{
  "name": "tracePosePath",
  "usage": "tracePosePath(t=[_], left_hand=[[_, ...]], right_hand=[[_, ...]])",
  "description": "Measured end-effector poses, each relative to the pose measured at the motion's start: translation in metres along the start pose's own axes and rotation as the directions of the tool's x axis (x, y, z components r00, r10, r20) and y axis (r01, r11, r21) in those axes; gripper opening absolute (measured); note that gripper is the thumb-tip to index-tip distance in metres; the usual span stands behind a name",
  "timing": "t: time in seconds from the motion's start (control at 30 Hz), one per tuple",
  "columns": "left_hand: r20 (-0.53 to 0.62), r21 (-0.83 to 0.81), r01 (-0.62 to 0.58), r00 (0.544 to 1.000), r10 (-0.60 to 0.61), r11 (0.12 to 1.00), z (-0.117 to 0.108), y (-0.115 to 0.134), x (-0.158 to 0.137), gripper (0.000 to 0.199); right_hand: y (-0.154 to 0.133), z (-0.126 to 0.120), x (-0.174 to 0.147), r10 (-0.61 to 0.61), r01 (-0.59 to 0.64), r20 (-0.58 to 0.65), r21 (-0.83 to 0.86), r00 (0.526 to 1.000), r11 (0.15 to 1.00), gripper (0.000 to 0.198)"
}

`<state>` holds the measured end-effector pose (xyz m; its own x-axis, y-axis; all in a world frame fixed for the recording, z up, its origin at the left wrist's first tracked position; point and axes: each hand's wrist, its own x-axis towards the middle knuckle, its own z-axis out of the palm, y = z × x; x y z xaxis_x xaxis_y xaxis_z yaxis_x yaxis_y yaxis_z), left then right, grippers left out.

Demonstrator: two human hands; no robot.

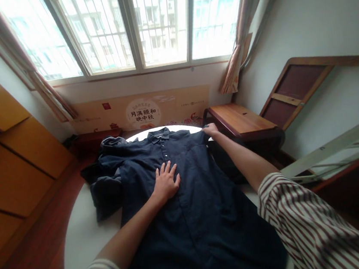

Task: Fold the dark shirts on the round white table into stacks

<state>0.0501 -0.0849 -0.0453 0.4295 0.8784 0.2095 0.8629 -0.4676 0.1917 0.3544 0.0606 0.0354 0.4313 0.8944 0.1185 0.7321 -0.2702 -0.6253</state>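
Note:
A dark navy button-up shirt (193,202) lies front side up on a round white table (80,232), its collar at the far edge and its hem towards me. My left hand (167,181) rests flat on the shirt's chest beside the button placket, fingers spread. At the far right, my right hand (210,131) is closed on the end of the shirt's sleeve (199,138), fingers pinched on the cloth. The other sleeve stretches left over a heap of dark and grey clothes (106,190).
Beyond the table stand a wooden side table (242,118) and a leaning framed panel (294,87) on the right. Yellow cabinets (11,171) line the left. A printed cardboard panel (176,102) sits below the barred window (160,24). A dark item (224,159) lies partly under the shirt's right side.

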Motion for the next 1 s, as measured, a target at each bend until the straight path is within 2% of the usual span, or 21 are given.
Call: tracePosePath(t=[0.13, 0.3, 0.4, 0.47, 0.53, 0.57, 0.67, 0.77, 0.9, 1.0], left_hand=[[0.002, -0.014, -0.003, 1.0, 0.003, 1.0, 0.0, -0.001, 0.0, 0.055], [-0.001, -0.008, -0.006, 1.0, 0.006, 1.0, 0.0, -0.001, 0.0, 0.056], [-0.003, 0.0, -0.008, 1.0, 0.008, 1.0, 0.0, -0.001, 0.0, 0.056], [-0.007, 0.0, -0.008, 1.0, 0.008, 1.0, 0.001, -0.001, 0.0, 0.055], [-0.011, -0.004, -0.005, 1.0, 0.005, 1.0, 0.001, -0.002, 0.0, 0.054], [-0.01, -0.006, -0.004, 1.0, 0.004, 1.0, 0.001, -0.002, 0.0, 0.054], [0.0, -0.011, -0.002, 1.0, 0.002, 1.0, 0.001, -0.002, 0.001, 0.053], [0.008, -0.011, 0.003, 1.0, -0.003, 1.0, 0.002, -0.002, 0.001, 0.054], [0.01, -0.002, 0.001, 1.0, -0.001, 1.0, 0.002, -0.003, 0.001, 0.055], [0.006, 0.003, -0.009, 1.0, 0.009, 1.0, 0.003, -0.003, 0.0, 0.055]], right_hand=[[-0.006, -0.027, 0.0, -0.014, 0.003, -0.089, -0.115, 0.996, 0.993, 0.035], [-0.003, -0.056, -0.036, -0.064, 0.064, 0.009, -0.256, 0.998, 0.964, 0.03], [0.012, -0.072, -0.085, -0.12, 0.145, 0.1, -0.3, 0.988, 0.943, 0.02], [0.031, -0.084, -0.13, -0.14, 0.202, 0.211, -0.311, 0.968, 0.929, 0.031], [0.057, -0.093, -0.18, -0.125, 0.263, 0.394, -0.319, 0.911, 0.91, 0.043], [0.07, -0.095, -0.205, -0.121, 0.273, 0.428, -0.316, 0.896, 0.909, 0.046], [0.104, -0.093, -0.273, -0.098, 0.216, 0.38, -0.282, 0.92, 0.935, 0.045], [0.12, -0.086, -0.319, -0.121, 0.162, 0.285, -0.124, 0.951, 0.979, 0.063], [0.124, -0.091, -0.351, -0.076, 0.056, 0.318, 0.072, 0.945, 0.996, 0.065], [0.127, -0.108, -0.353, -0.028, 0.019, 0.347, 0.029, 0.937, 0.999, 0.062]])
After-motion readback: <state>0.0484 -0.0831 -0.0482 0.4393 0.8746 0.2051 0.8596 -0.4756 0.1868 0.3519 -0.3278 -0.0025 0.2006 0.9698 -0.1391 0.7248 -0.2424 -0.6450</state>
